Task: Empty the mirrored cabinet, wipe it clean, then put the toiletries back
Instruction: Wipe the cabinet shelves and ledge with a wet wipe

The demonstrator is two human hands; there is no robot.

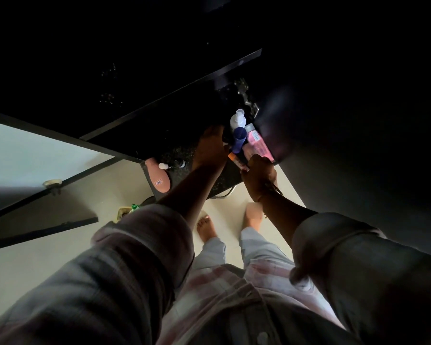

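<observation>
At the dark speckled worktop (210, 181), seen from above in very dim light, both hands work among a cluster of toiletries.

Left hand (210, 148): stretched forward over the worktop, palm down, fingers reaching toward the bottles at its 2 o'clock; whether they grip anything I cannot tell, since the fingertips are lost in shadow.

Right hand (259, 174): fingers closed round the lower end of a slim orange-and-dark tube (237, 159), which lies slanted, just beside the left hand.

Cluster, all close together at 12 o'clock from the right hand: a white bottle (237, 119) with a rounded cap, farthest back; a blue cylindrical container (239, 140) in front of it; a pink bottle (255, 144) at 3 o'clock of the blue one, possibly touching it.

At 9 o'clock from the left hand, well apart: a peach-coloured tube (159, 179) with a red label, lying flat at the worktop's edge, and a small white cap (163, 166) just beside it.

Below: pale floor (47, 257), two bare feet.
</observation>
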